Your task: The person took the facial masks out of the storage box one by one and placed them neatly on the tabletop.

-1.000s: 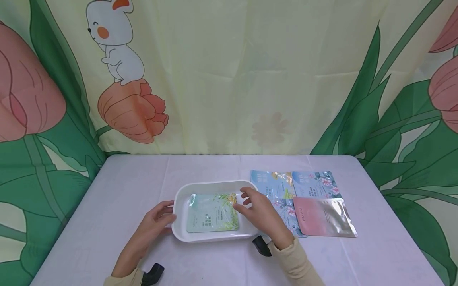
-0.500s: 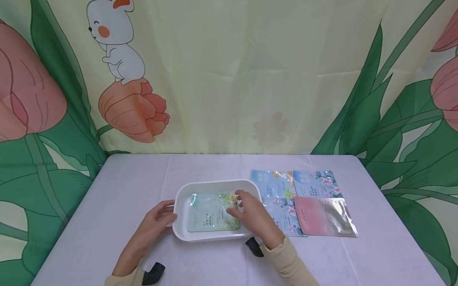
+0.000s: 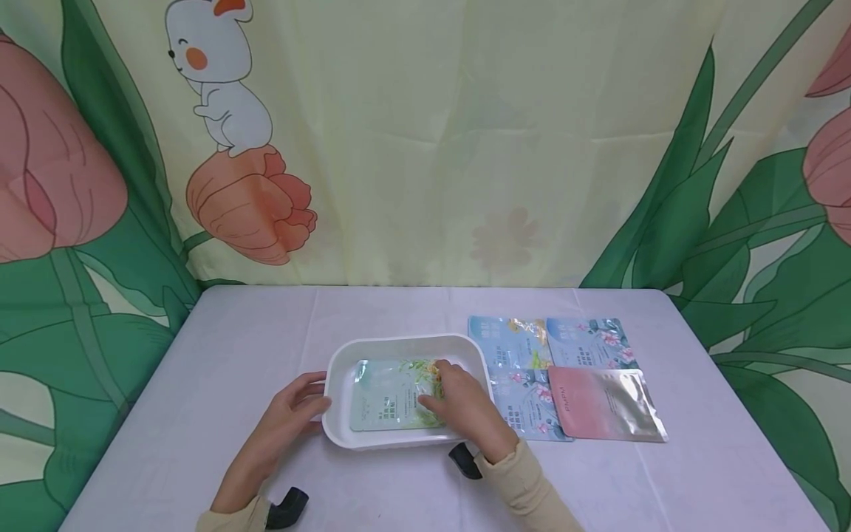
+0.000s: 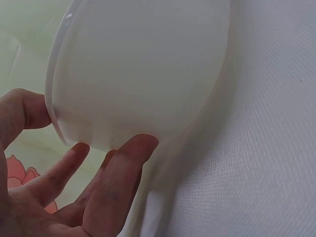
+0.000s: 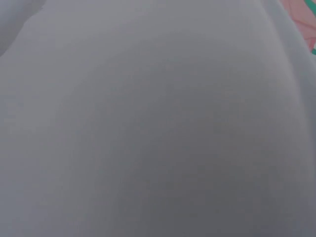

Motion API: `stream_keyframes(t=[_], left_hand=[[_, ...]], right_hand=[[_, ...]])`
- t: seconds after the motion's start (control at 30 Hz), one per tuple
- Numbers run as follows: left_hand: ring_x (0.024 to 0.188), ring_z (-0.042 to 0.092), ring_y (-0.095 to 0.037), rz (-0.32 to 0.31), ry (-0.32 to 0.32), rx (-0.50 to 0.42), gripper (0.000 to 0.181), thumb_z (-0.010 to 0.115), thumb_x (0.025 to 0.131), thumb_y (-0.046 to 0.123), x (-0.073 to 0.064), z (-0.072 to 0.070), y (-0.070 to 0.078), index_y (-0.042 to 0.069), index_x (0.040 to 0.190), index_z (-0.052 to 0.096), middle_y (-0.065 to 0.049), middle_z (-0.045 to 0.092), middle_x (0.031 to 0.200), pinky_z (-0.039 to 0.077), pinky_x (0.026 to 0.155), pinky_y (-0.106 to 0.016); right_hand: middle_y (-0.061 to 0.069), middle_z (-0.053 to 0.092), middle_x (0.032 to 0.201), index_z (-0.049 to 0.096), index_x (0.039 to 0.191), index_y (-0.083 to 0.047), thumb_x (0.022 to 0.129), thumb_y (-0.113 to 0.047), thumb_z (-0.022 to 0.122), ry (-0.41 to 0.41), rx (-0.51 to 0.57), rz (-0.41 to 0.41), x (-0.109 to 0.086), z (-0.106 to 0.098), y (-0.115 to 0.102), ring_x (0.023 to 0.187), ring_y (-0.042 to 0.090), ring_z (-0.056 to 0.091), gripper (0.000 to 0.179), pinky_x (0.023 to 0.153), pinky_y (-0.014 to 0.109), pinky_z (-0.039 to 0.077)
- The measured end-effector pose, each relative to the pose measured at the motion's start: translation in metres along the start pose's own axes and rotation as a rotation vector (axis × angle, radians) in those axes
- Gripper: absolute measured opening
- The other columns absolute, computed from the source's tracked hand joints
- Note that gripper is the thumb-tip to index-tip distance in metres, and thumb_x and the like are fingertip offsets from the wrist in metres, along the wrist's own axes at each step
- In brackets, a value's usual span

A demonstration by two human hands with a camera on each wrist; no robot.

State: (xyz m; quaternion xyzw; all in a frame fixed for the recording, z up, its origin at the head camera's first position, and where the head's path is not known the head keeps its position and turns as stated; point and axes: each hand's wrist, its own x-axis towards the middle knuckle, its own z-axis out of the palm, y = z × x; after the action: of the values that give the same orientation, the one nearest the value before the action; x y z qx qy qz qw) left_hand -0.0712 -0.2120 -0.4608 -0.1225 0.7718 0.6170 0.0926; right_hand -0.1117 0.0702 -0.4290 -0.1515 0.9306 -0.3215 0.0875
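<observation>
In the head view, a pale green sheet mask packet [image 3: 388, 395] with a leafy print lies flat inside a white tray [image 3: 355, 442]. My left hand [image 3: 289, 408] holds the tray's left end, thumb and fingers bent around its rim and outer wall. The left wrist view shows the fingertips touching the tray wall [image 4: 143, 69]. Over the packet's right part is my right hand [image 3: 468, 406], thumb and forefinger apart and touching or nearly touching its printed face. That hand hides the packet's right edge. The right wrist view shows only a blurred pale surface, no hand.
Right of the tray lie several more packets: a blue one with yellow flowers [image 3: 508, 341], two blue ones with pink flowers [image 3: 592, 342] [image 3: 528, 406], and a pink-silver one [image 3: 608, 405]. A white cloth [image 3: 259, 332] covers the table. Behind hangs a printed curtain [image 3: 412, 148].
My right hand has moved left from the tray's right rim onto the packet's right part, its fingers coming lower. The left hand stays at the tray's end; the packet lies as before.
</observation>
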Motion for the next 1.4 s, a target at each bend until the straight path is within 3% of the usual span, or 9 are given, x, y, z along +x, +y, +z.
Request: stream_keyframes(t=[0.5, 0.87, 1.4], left_hand=[[0.112, 0.065, -0.027, -0.003, -0.001, 0.003, 0.053, 0.067, 0.093, 0.023, -0.001, 0.000, 0.001, 0.013, 0.141, 0.049, -0.018, 0.057, 0.136, 0.061, 0.080, -0.036], [0.110, 0.066, -0.026, 0.001, -0.006, 0.003, 0.052, 0.066, 0.093, 0.022, -0.002, 0.000, 0.002, 0.012, 0.141, 0.049, -0.018, 0.057, 0.135, 0.061, 0.080, -0.035], [0.110, 0.065, -0.025, 0.000, -0.011, -0.007, 0.052, 0.065, 0.093, 0.022, -0.002, 0.000, 0.002, 0.012, 0.142, 0.048, -0.018, 0.057, 0.135, 0.061, 0.081, -0.034]], right_hand=[[0.021, 0.063, 0.122, 0.050, 0.135, 0.009, 0.087, -0.019, 0.075, -0.022, -0.027, -0.021, 0.003, 0.005, -0.002, 0.109, 0.032, 0.060, 0.061, 0.099, 0.049, 0.049], [0.017, 0.062, 0.115, 0.049, 0.134, 0.007, 0.086, -0.017, 0.076, -0.007, -0.063, -0.045, 0.005, 0.009, -0.004, 0.102, 0.027, 0.058, 0.060, 0.095, 0.046, 0.050], [0.018, 0.056, 0.116, 0.043, 0.140, 0.005, 0.089, -0.007, 0.071, -0.010, 0.065, -0.042, 0.005, 0.011, -0.007, 0.092, 0.023, 0.056, 0.060, 0.088, 0.044, 0.053]])
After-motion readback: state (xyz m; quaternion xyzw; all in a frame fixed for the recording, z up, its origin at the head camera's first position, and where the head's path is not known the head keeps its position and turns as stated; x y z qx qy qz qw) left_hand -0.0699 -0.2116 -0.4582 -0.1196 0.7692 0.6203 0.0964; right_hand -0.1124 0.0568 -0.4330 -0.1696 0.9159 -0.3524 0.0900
